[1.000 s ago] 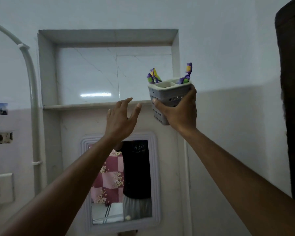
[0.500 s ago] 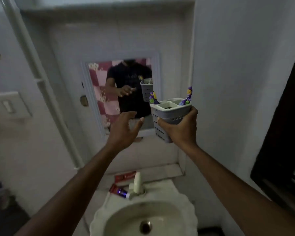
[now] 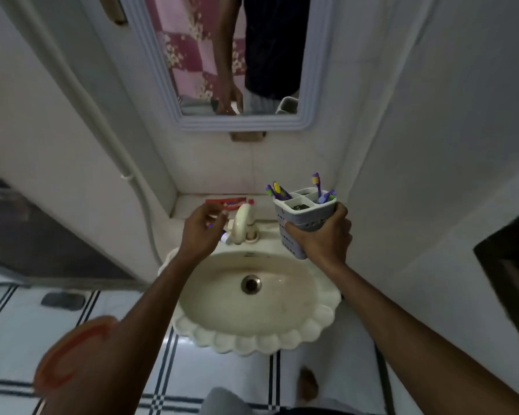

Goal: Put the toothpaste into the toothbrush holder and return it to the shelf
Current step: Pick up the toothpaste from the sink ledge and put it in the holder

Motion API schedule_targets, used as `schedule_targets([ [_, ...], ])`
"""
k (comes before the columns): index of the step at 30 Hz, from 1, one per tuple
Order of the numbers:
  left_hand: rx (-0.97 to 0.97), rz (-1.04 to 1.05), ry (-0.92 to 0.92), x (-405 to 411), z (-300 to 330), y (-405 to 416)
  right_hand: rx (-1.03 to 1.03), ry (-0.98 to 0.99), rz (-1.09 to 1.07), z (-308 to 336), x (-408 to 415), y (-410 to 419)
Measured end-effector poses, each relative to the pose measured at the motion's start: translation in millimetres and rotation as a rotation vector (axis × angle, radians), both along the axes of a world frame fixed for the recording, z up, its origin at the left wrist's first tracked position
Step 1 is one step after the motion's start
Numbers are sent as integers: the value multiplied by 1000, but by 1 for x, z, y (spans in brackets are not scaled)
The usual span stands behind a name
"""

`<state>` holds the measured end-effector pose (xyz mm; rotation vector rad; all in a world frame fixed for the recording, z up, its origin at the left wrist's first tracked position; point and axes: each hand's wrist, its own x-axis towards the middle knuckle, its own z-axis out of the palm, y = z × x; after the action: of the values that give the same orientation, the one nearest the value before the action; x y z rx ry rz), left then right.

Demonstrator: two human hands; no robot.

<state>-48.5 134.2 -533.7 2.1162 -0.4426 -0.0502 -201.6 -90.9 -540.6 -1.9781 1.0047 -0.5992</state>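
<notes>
Head view now down from shelf to sink (image 3: 252,339): right hand (image 3: 321,235) gripping holder (image 3: 300,217), left hand (image 3: 203,229) half-open, reaching for toothpaste (image 3: 226,236) by tap (image 3: 241,223); pickup next.

My right hand (image 3: 321,235) holds the toothbrush holder (image 3: 301,217) above the sink (image 3: 252,333), right of the tap (image 3: 242,223). Toothbrushes (image 3: 277,191) stand in its compartments. My left hand (image 3: 200,232) hovers left of the tap, over the toothpaste (image 3: 226,236). A box (image 3: 226,201) lies on the ledge behind, below the mirror (image 3: 240,121).
</notes>
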Motion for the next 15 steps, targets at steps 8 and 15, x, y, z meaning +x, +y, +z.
schedule_targets([
  [8,296,12,144,37,-91,41,136,92,-59,-54,47,11],
  [15,720,-371,-201,99,-124,27,219,45,-188,-82,73,37],
])
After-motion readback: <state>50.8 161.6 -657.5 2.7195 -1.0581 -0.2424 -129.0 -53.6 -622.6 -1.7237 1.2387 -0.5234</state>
